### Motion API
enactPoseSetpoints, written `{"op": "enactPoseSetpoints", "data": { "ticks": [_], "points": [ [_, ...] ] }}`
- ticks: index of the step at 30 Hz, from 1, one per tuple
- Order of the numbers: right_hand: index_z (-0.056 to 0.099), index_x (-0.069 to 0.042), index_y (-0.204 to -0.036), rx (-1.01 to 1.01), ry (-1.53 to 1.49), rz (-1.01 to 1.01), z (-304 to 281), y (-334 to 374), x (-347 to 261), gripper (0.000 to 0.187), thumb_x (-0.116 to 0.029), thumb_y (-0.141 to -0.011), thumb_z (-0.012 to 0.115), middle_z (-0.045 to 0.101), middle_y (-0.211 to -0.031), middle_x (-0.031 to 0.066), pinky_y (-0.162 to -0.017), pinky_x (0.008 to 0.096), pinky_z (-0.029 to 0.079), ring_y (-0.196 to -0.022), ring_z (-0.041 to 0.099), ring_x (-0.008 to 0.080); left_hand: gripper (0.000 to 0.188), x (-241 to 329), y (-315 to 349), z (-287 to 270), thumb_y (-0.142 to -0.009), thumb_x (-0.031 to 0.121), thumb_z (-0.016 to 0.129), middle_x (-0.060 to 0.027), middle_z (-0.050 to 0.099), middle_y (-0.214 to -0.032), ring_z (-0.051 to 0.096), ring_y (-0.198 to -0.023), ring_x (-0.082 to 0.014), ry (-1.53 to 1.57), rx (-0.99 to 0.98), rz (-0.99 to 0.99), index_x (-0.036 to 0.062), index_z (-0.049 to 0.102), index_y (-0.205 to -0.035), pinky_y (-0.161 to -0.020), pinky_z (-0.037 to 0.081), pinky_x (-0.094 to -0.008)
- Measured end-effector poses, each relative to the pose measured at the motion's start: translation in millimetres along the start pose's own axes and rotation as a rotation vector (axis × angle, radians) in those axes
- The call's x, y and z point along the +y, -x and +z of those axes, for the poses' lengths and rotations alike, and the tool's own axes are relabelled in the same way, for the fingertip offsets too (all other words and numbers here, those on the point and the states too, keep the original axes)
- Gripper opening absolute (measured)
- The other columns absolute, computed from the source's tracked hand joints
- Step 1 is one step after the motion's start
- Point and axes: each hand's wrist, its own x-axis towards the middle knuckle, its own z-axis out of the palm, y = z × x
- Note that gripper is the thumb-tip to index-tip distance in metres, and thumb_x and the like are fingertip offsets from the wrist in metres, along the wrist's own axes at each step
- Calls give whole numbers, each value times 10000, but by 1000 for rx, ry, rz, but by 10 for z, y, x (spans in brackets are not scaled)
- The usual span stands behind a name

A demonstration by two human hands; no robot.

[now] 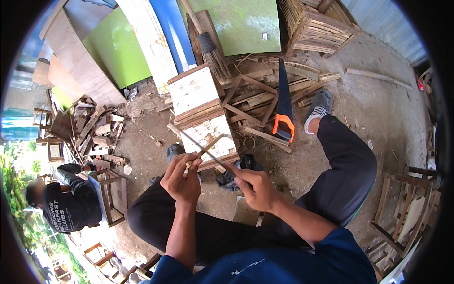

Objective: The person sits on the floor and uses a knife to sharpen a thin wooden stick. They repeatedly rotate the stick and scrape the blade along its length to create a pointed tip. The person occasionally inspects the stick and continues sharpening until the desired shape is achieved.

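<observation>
My left hand pinches a short thin stick of wood that points up and to the right. A long, thin, dark metal tool is gripped in my right hand; seen nearly edge-on, it could be a knife or a file. The tool crosses the stick just ahead of my left fingers. Beyond both hands stands a low wooden bench with a worn white top and brown crosspieces. To its right, a handsaw with an orange and black handle lies by scrap wood.
Wood strips and a broom lie past the bench. A scrap pile is at the left, near a seated person. Slatted wooden frames stand at the far right. A black plastic bag is by my feet.
</observation>
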Motion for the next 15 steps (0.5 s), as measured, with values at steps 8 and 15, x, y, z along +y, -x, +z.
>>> {"op": "enactPoseSetpoints", "data": {
  "ticks": [8,15],
  "points": [
    [601,-23,-1427,18,202,189,-100,-89,190,398,-127,-1048,538,667,-817,265,-677,387,527,-698,700,310,128,-51,-23,19,-802,-75,785,-110,762,-893,749,-826,-207,-20,47,-23,-16,754,-910,-751,574,-298],
    [574,-98,-1473,-73,146,246,-191,-60,235,414,-163,-1068,524,731,-1061,234,-797,378,558,-843,726,347,138,-52,-19,39,-789,-51,812,-111,754,-865,752,-825,-231,-52,72,9,-20,739,-902,-756,582,-318]
  ]
}}
